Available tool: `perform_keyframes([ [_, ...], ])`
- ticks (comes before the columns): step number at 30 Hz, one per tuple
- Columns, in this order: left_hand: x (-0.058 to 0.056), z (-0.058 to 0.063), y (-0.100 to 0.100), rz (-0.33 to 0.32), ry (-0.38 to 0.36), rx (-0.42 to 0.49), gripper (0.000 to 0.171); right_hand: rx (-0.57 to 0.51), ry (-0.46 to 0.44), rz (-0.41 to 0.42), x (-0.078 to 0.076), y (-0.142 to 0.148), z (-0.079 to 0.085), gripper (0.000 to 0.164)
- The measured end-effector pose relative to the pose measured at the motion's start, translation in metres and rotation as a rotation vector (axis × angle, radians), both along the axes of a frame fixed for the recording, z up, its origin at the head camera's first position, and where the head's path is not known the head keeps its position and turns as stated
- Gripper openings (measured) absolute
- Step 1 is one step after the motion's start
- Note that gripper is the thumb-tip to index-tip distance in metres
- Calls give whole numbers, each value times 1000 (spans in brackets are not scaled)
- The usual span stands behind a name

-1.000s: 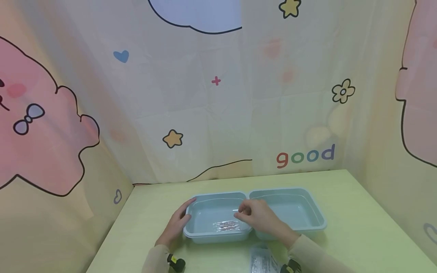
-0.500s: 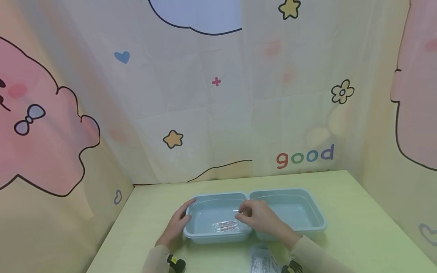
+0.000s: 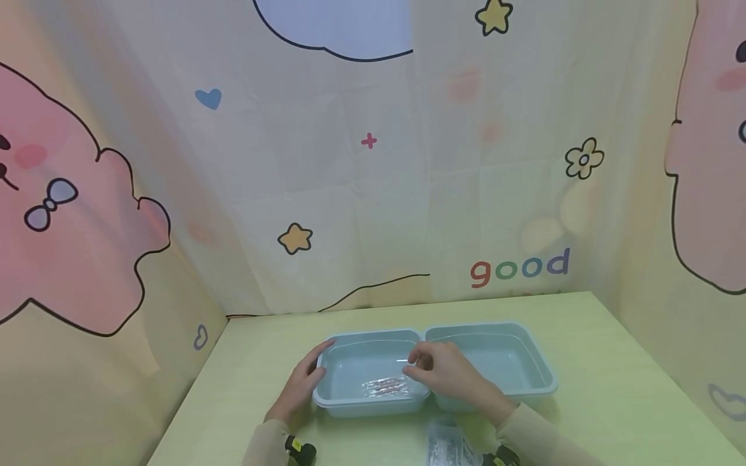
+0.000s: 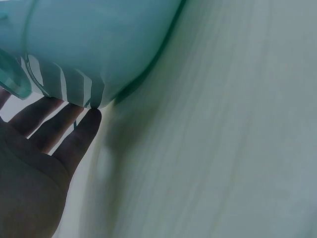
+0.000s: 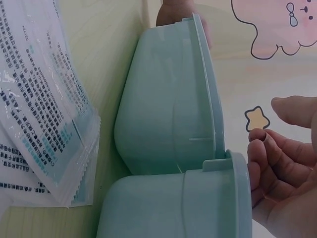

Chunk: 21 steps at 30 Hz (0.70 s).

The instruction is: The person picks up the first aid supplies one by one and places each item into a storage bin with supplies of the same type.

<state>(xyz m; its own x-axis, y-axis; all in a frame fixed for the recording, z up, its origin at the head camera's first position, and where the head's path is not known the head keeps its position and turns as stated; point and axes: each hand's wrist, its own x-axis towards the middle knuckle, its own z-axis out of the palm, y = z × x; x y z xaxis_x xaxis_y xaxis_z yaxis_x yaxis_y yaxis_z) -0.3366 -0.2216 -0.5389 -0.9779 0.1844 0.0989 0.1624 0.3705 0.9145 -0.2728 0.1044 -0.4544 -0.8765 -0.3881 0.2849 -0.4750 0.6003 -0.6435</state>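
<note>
In the head view, two pale blue-green, rectangular plastic trays with rounded corners sit side by side on a light yellow-green table; the left tray and right tray have rims that meet or nearly meet. A small, clear, shiny plastic packet with reddish-brown contents lies inside the left tray, toward its near edge. The person's left hand rests along that tray's left end, fingers relaxed and thumb by the rim, seemingly to steady it. The right hand hangs over the trays' join, fingers loosely curled, perhaps to keep close to the packet; it hides part of the left tray's right end. Near the table's front edge lie clear-and-white printed plastic packages, beside the right sleeve. Behind the table's back edge hangs a pale cartoon-printed curtain. In the left wrist view, fairly straight fingertips touch the tray's glossy outer wall; the thumb cannot be made out. In the right wrist view, the thumb stands apart from the curled fingers, with nothing visibly pinched; the tray walls block sight of the packet, and overlapping packages show dark lettering.
</note>
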Motion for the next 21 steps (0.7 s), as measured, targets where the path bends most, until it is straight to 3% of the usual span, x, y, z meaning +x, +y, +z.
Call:
perform_keyframes([
  [21, 2, -1, -1, -20, 21, 15, 56, -50, 9, 14, 6, 12, 6, 13],
])
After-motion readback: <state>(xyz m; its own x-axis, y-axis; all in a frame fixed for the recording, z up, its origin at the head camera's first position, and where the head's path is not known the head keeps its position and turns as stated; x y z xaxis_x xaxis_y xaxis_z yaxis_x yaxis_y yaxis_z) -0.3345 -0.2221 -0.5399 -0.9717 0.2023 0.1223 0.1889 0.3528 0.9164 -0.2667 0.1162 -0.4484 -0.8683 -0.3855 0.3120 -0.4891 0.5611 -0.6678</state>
